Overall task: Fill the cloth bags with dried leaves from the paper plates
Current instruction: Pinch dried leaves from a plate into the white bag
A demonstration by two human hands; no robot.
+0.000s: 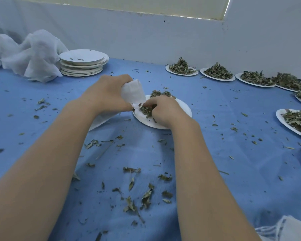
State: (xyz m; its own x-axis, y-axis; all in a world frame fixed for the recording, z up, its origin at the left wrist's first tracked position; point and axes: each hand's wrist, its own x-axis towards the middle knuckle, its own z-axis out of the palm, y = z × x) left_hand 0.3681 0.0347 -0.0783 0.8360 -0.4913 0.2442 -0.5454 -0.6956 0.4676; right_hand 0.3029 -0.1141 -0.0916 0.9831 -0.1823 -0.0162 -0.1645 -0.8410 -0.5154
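Observation:
My left hand (106,92) grips a small white cloth bag (133,92), its mouth tilted down toward a white paper plate (183,106) in the middle of the blue table. My right hand (163,109) rests on that plate with its fingers curled round a clump of dried green leaves (146,110) right at the bag's mouth. More leaves (161,93) lie at the plate's far rim. Under my left wrist another flat white cloth (102,120) lies on the table.
A stack of used paper plates (83,64) and a heap of white gauze (30,54) sit at the back left. Several plates heaped with leaves (182,67) line the back right and right edge. Loose leaf bits litter the blue cloth (215,162). More white cloth (285,230) lies at the bottom right.

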